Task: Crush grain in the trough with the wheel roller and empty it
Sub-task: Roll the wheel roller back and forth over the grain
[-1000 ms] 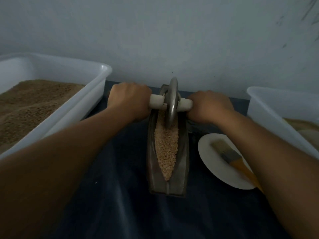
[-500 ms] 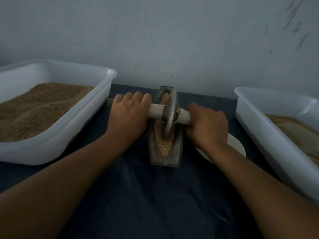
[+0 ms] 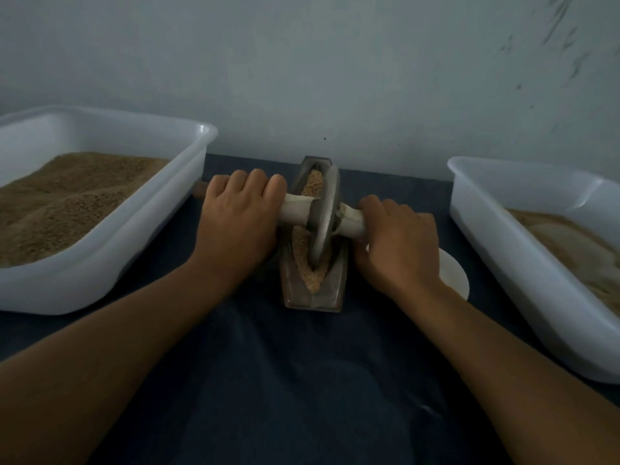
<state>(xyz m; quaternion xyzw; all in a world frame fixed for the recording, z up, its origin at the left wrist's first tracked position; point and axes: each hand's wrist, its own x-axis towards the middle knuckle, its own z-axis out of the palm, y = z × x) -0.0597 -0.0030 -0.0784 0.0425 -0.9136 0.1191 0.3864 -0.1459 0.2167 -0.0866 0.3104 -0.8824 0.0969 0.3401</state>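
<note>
Your left grip (image 3: 240, 218) wraps the pale wooden handle (image 3: 297, 211) on its side of the wheel roller (image 3: 323, 216), fingers curled over the top; your right grip (image 3: 399, 243) wraps the other end of the same handle, knuckles up. The wheel is a dull grey metal disc, standing on edge and leaning a little, with its lower rim sunk into the grain (image 3: 307, 253). The handle looks smooth and light-coloured near the disc, and a darker brown tip pokes out past your left fist.

The trough (image 3: 313, 297) is a narrow, boat-shaped metal channel with a squared base, sitting on the dark blue cloth-covered bench (image 3: 288, 380) between your forearms. The grain in it is coarse, tan and granular, heaped along the groove.

To your left stands a white plastic tub (image 3: 161, 229) with rounded corners, holding a mound of brown grain. To your right, another white tub (image 3: 496, 243) holds paler, finer-looking material. A white round plate (image 3: 453, 273) shows partly behind your right wrist. No readable writing shows anywhere.
</note>
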